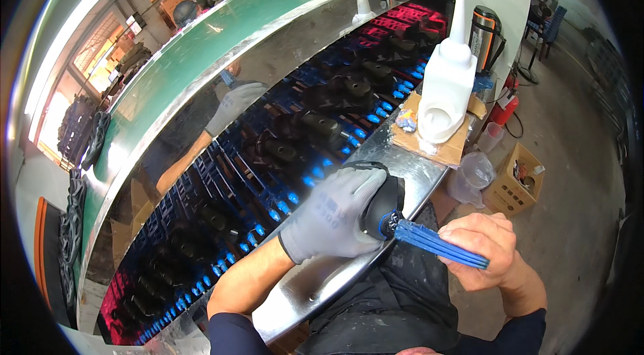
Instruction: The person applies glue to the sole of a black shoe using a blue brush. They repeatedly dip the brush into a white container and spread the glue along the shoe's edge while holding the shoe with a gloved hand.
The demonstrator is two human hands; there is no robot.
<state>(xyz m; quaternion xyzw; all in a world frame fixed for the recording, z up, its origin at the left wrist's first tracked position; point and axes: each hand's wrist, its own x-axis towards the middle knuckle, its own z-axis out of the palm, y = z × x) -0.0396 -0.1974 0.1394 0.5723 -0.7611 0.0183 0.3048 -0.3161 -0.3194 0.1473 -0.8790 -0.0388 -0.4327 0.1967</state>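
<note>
My left hand (332,219), in a grey work glove, grips a black shoe upper (386,199) that looks stretched over a last. It is held above the metal ledge (297,299) at the front of the conveyor. My bare right hand (483,249) is closed around a blue, flat-sided handle, apparently of a brush (427,243). The handle's far end meets the upper at a small patch with white markings and a blue edge. Whether bristles are there cannot be made out.
A white plastic bottle (448,83) with a long nozzle stands on glue-stained cardboard (450,146). Behind it is a steel thermos (483,35). Dark shoes on lasts (317,126) ride the conveyor beside blue rod ends (284,206). A carton (513,181) and fire extinguisher (504,106) stand right.
</note>
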